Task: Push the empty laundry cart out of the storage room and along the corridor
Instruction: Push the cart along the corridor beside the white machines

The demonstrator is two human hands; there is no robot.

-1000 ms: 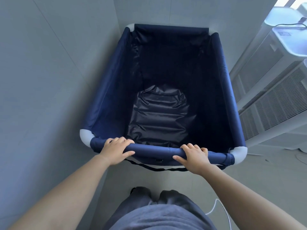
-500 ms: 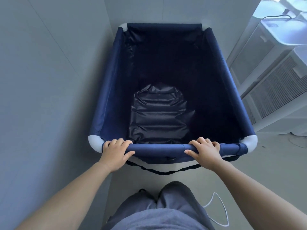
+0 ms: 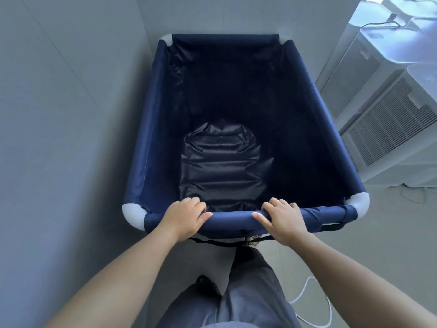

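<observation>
The laundry cart (image 3: 151, 138) is a deep navy fabric bin with white corner joints, straight in front of me and filling the middle of the view. Its inside holds only the wrinkled dark liner at the bottom. My left hand (image 3: 184, 218) is wrapped over the near rim bar, left of centre. My right hand (image 3: 281, 221) grips the same bar right of centre. The cart's far end sits close to the back wall, and its left side runs along the left wall.
A grey wall (image 3: 59, 138) stands tight on the left. White louvred appliance units (image 3: 390, 129) line the right side. A white cable (image 3: 305, 294) loops on the floor by my right leg, and another thin cable (image 3: 413, 197) lies near the units.
The cart has swung and straightened relative to me, its near right corner moving right. Both hands have kept their hold on the near bar, and my leg has stepped forward under it.
</observation>
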